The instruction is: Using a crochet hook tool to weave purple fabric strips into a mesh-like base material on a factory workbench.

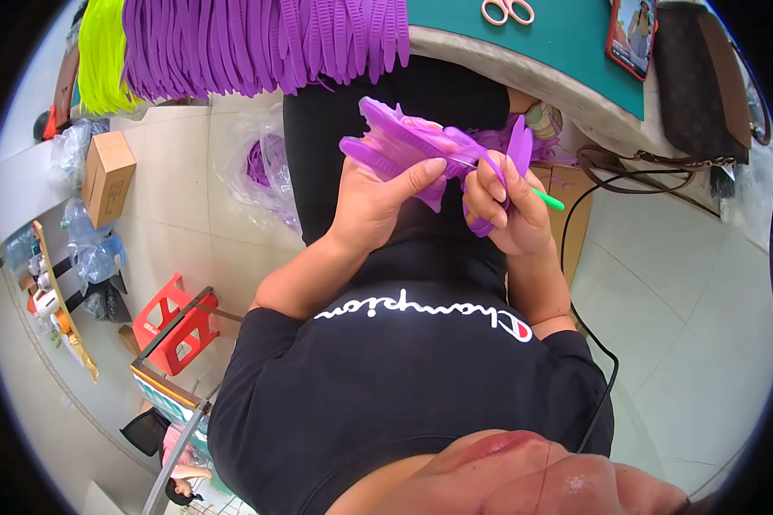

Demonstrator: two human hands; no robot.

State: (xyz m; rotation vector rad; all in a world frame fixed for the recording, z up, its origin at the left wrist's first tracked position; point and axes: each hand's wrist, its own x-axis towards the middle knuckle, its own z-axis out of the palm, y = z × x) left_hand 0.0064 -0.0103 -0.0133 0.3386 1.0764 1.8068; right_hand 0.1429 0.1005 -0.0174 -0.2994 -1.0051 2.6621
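My left hand [371, 199] is closed around a fanned bunch of purple rubbery straps [408, 137], its thumb pressed over them. Close on its right, my right hand [520, 219] grips a slim tool with a green handle [548, 200] and a thin metal end that points toward the bunch. Purple strap material also loops around the right fingers, with one rounded strap end [520, 146] standing up above them. Exactly what the metal tip touches is hard to make out. Both hands are held above my lap, short of the table edge.
Many purple straps [266, 43] hang over the green table's [567, 51] edge beside yellow-green ones [103, 64]. Pink-handled scissors [508, 12] and a phone [631, 39] lie at right, near a brown bag [696, 86]. A red stool [180, 326] and carton [110, 178] stand left.
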